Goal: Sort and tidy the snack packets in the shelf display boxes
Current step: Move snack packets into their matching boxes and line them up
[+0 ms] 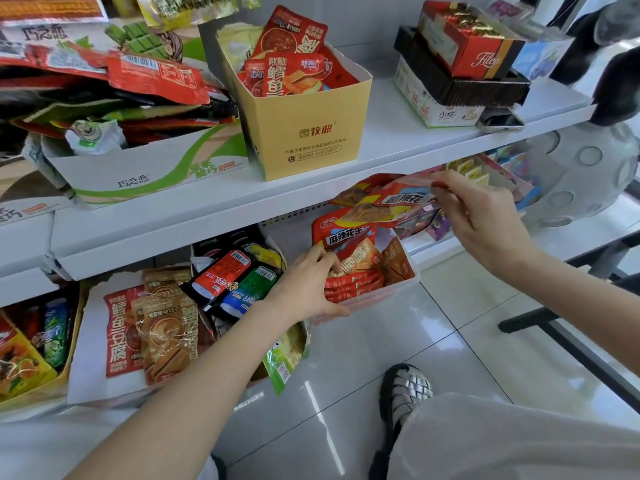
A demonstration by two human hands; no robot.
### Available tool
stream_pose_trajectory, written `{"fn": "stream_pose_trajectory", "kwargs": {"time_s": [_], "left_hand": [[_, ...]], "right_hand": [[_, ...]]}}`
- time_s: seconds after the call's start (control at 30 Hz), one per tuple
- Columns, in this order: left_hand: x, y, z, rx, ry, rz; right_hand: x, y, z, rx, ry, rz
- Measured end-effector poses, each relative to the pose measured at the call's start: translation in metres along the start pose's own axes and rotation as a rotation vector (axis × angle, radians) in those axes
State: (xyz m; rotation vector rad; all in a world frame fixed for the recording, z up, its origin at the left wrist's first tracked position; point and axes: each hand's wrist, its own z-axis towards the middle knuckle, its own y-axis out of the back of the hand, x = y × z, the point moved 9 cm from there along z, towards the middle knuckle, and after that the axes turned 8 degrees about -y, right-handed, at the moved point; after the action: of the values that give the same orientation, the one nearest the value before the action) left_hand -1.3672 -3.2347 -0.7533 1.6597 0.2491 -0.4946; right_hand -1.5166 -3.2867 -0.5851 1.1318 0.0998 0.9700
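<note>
Left hand (pixel 309 284) fingertips hidden among packets (pixel 353 268)

This is a small shop: white shelves (pixel 221 216) above and beside both hands carry open display boxes (pixel 304 133) crammed with barcoded snack packets (pixel 294 67) over a tiled floor (pixel 467 306).

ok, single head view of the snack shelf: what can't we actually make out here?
- White box on the lower shelf: its left rim and contents there are covered by the left hand.
- Red peanut packets: their far ends are hidden by the right hand pinching them and by the upper shelf edge.
- Yellow box: lower packets hidden by its walls.
- Green-and-white box: cut off by the left frame edge.
</note>
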Motion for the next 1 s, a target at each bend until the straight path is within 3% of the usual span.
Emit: {"fn": "stream_pose_trajectory", "kwargs": {"time_s": [0.2,0.4,0.57,0.7,0.87,1.0], "left_hand": [[-0.005,0.003,-0.006,-0.065,-0.033,-0.049],[-0.012,0.003,-0.016,-0.108,-0.056,-0.097],[-0.015,0.003,-0.015,-0.125,-0.101,-0.120],[-0.015,0.004,-0.016,-0.137,-0.119,-0.118],[-0.016,-0.001,-0.019,-0.142,-0.125,-0.112],[-0.009,0.005,-0.017,-0.150,-0.101,-0.151]], "right_hand": [[0.009,-0.018,0.005,0.044,0.061,-0.016],[0.011,-0.044,0.013,0.196,0.085,0.018],[-0.003,-0.032,0.039,0.111,-0.110,0.237],[-0.005,-0.060,0.037,0.219,-0.094,0.136],[-0.035,-0.073,0.038,0.204,-0.199,0.126],[-0.022,-0.099,0.015,0.453,0.039,-0.108]]}}
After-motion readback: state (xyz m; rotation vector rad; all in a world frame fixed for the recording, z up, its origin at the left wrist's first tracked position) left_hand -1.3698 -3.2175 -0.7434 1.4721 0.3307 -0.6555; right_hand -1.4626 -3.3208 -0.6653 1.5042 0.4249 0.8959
